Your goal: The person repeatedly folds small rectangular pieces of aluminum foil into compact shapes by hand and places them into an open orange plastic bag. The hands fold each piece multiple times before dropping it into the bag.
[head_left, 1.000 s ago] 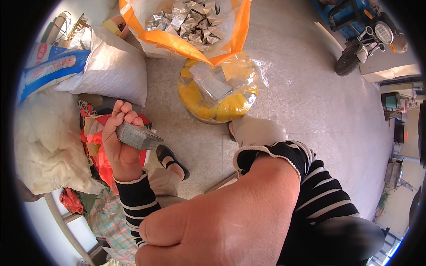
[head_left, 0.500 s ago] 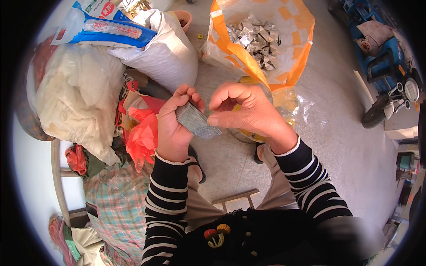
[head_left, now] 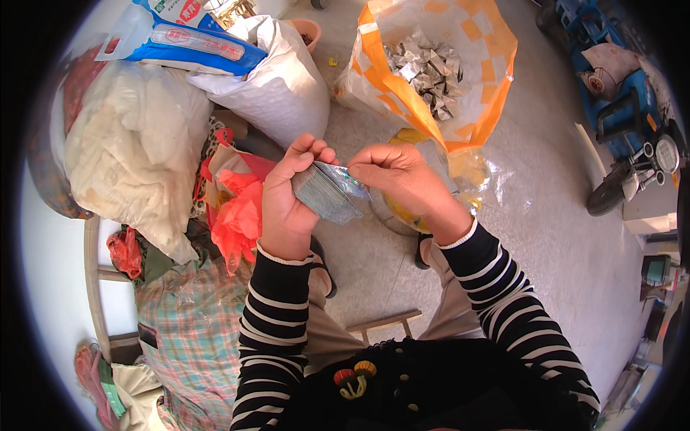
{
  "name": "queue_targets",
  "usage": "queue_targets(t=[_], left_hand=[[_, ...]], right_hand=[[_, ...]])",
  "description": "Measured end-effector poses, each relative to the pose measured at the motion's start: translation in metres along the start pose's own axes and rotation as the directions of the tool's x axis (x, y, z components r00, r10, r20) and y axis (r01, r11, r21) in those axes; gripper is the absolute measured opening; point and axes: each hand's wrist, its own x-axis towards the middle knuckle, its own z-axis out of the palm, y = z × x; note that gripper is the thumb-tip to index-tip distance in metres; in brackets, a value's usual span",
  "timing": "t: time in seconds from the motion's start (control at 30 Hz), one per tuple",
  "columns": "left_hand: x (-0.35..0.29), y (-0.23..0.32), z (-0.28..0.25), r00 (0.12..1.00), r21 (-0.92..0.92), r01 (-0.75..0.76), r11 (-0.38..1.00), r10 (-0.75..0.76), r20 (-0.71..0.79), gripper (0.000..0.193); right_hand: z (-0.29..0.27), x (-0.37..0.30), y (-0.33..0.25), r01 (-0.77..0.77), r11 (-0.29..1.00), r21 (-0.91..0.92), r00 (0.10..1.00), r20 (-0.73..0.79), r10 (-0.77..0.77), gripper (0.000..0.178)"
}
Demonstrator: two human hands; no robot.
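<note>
Partly lifted since earlier frame: shiny sheet (head_left: 345, 178), off stack (head_left: 323, 196) | stack in left hand (head_left: 289, 207), gripped between palm and fingers | right hand (head_left: 408, 179) pinching sheet's edge | judged: sheets probably light, thin, slick, easily creased; hold by corners | beyond: orange-rimmed bag (head_left: 404, 99) holding silvery pieces (head_left: 425, 70)
</note>
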Motion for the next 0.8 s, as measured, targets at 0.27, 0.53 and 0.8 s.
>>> queue_targets(t=[0.27,0.53,0.8], left_hand=[[0.0,0.009,0.008,0.978,0.259,-0.044,0.965,0.094,-0.186,0.014],[-0.002,-0.004,0.009,0.994,0.557,-0.038,0.83,0.087,-0.063,0.016],[-0.008,-0.002,0.014,0.999,0.634,-0.035,0.772,0.032,0.016,0.013]], right_hand=[[-0.006,0.01,0.008,0.429,0.681,-0.593,0.713,-0.241,-0.658,0.006],[0.004,-0.003,-0.005,0.536,0.208,-0.818,0.564,0.163,-0.81,0.016],[-0.016,0.002,-0.002,-0.021,0.978,0.209,0.999,-0.044,0.031,0.016]])
